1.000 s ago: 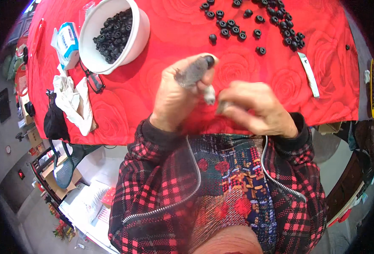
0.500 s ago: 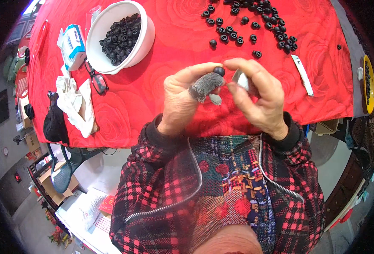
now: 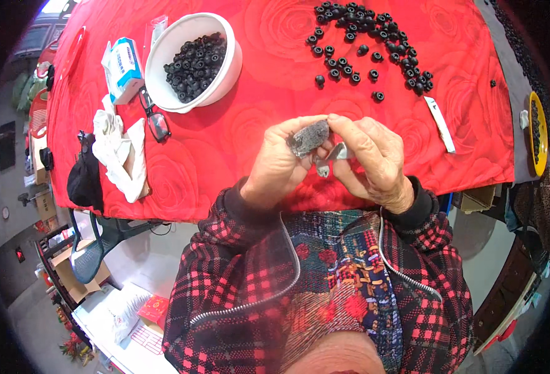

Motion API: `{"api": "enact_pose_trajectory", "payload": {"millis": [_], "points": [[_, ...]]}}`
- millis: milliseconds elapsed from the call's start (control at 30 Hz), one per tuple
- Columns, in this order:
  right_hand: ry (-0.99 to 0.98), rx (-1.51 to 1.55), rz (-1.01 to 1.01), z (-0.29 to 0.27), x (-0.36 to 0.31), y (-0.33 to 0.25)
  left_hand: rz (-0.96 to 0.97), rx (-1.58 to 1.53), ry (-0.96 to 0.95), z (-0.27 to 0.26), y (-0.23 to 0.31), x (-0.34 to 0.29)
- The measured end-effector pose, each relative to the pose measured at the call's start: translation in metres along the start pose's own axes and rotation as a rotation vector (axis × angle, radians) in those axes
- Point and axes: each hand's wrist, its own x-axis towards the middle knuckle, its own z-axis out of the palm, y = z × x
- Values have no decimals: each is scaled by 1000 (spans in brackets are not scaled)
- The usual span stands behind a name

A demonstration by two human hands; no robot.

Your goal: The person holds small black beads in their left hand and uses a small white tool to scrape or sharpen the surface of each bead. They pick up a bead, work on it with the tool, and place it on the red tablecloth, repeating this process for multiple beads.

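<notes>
My left hand is closed in a pinch above the near part of the table. A worn, fuzzy grey cover wraps its thumb, and a smaller grey tip shows below. The small black ball-shaped part seen in this hand earlier is now hidden behind fingers. My right hand meets it from the right, its forefinger reaching to the end of the grey cover. In its curled fingers sits a flat, silvery-grey piece, blade-like, mostly covered. Beyond my hands lie many loose black ball-shaped parts.
A white bowl of black parts stands at the far left, beside a blue-and-white box and eyeglasses. White cloth and black cloth lie near the left edge. A white strip and a yellow tray are right.
My hands have come together, slightly lower in view. The right hand's silvery piece has moved down-left toward the left hand, and the black ball-shaped part has gone out of sight.
</notes>
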Motion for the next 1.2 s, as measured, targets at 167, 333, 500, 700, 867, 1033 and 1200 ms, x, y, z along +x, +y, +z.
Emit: {"api": "enact_pose_trajectory", "payload": {"millis": [167,333,500,700,867,1033,1200], "points": [[13,100,45,-6,-1,-5,72,84,-15,3,0,-3],[-5,367,427,-16,-1,-17,259,481,62,15,5,-13],[79,717,816,-7,4,-23,723,1106,-1,14,1,-7],[73,523,735,-9,8,-27,501,780,38,20,-2,-12],[-110,355,207,-21,10,-12,-118,197,-78,5,14,-16],[-255,394,128,-26,10,-5,-352,263,-149,1,27,-9],[-331,424,127,-32,17,-2,-402,312,-255,0,28,-4]]}}
